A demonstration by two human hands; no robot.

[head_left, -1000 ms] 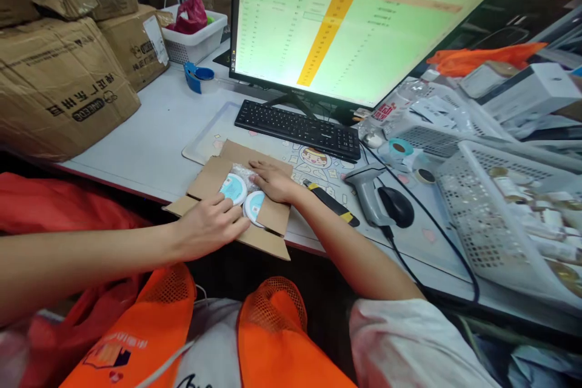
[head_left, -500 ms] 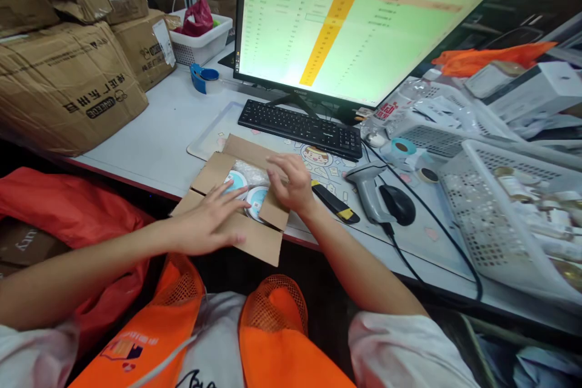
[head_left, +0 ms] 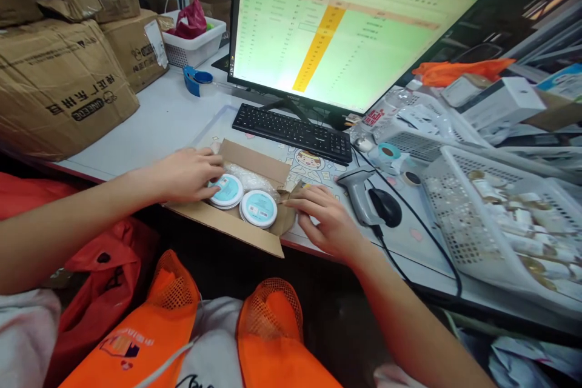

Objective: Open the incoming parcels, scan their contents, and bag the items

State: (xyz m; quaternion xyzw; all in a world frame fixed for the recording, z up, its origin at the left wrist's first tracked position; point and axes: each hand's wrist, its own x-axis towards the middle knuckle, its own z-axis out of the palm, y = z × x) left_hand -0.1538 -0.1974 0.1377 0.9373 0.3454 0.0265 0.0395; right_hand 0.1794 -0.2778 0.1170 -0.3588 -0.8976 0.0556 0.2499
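Observation:
A small cardboard box (head_left: 227,218) sits at the table's front edge with its flaps folded outward. Inside it are two round white tubs with pale blue lids, the left tub (head_left: 227,190) and the right tub (head_left: 259,208), and behind them some clear bubble wrap (head_left: 250,177). My left hand (head_left: 193,174) is closed over the box's left side, its fingertips by the left tub's lid; the flap there is hidden beneath it. At the opposite side, my right hand (head_left: 324,215) pinches the right flap, with the thumb lower than the fingers.
Behind the box are a keyboard (head_left: 291,133) and a monitor (head_left: 282,30). To the right lie a barcode scanner (head_left: 359,197), a mouse (head_left: 385,206) and a white basket (head_left: 454,218) of small bottles. Large cartons (head_left: 59,97) stand at the left; a blue tape dispenser (head_left: 197,80) lies farther back.
My hands have moved apart to the box's two sides. The flaps are spread wider, and both tub lids now show almost fully. The view has shifted slightly.

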